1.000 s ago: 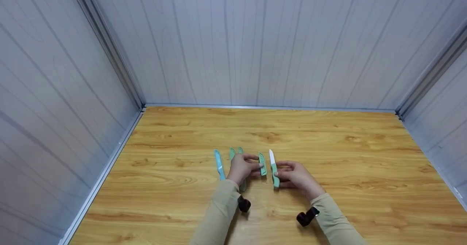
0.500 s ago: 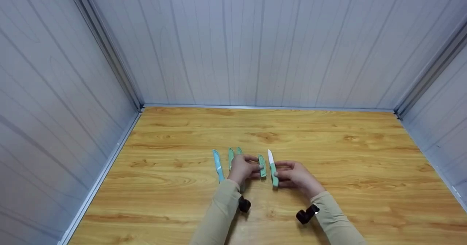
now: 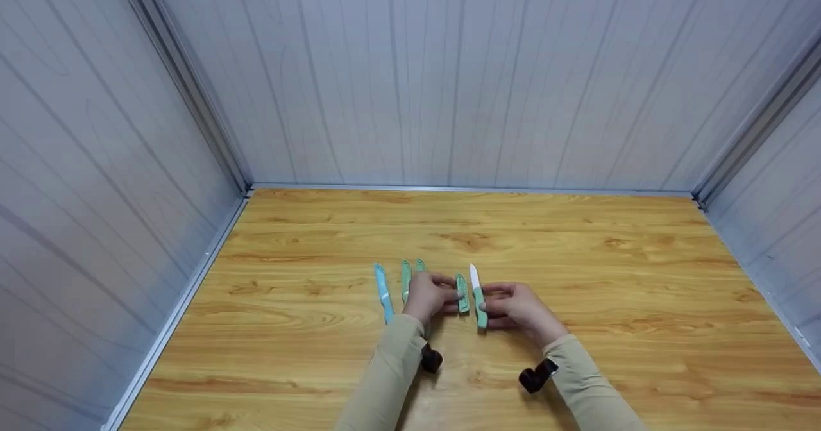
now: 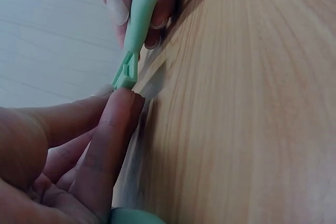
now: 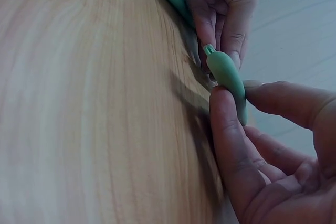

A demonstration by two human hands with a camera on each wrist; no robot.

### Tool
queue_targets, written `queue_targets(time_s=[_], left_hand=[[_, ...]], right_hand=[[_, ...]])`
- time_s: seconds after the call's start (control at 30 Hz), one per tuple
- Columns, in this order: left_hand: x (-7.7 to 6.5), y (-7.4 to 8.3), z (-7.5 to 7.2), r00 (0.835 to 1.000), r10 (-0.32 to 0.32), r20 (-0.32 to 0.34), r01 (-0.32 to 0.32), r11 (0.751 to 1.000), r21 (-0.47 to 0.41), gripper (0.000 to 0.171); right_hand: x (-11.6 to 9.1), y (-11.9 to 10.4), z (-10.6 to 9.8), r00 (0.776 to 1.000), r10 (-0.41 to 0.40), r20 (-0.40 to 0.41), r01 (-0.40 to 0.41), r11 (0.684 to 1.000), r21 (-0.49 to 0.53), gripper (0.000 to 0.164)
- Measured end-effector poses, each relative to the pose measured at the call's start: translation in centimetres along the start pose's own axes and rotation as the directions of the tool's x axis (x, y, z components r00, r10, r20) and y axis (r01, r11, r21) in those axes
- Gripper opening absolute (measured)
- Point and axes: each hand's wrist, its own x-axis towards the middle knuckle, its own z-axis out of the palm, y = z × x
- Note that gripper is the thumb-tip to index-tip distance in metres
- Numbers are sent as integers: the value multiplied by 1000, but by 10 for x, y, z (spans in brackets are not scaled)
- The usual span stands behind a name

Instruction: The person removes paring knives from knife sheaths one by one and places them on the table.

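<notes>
My left hand (image 3: 428, 296) pinches a green knife sheath (image 3: 462, 294) between thumb and fingers; the left wrist view shows the sheath's open end (image 4: 126, 72) just past the fingertips. Close to its right, my right hand (image 3: 521, 308) grips the green handle (image 3: 481, 309) of a small knife whose white blade (image 3: 474, 274) is bare and points away from me. Sheath and knife stand side by side, a small gap between them in the head view. In the right wrist view the knife's rounded handle (image 5: 226, 74) sits between thumb and fingers, its blade hidden.
Left of my left hand lie a blue sheathed knife (image 3: 382, 292) and two green knives, one green knife (image 3: 406, 277) beside another green knife (image 3: 421, 265), both partly covered by the hand. Pale panel walls (image 3: 423, 84) border the wooden table (image 3: 577, 245) at the back and sides.
The sheath and the knife have shifted only slightly and remain in the same hands. The knife has come a little closer to the sheath.
</notes>
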Motion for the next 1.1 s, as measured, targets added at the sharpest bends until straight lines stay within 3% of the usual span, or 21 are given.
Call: queue_targets(time_s=[0.37, 0.8, 1.1], left_hand=[[1, 2, 1, 1000, 19, 3, -19, 999, 50, 21], [2, 3, 2, 1000, -1, 3, 1, 996, 86, 19], [4, 2, 2, 1000, -11, -10, 12, 995, 96, 18]], right_hand=[[0, -1, 2, 1000, -6, -31, 6, 1000, -4, 47], [-1, 0, 3, 996, -17, -90, 13, 999, -43, 41], [-4, -1, 6, 996, -36, -86, 31, 998, -53, 39]])
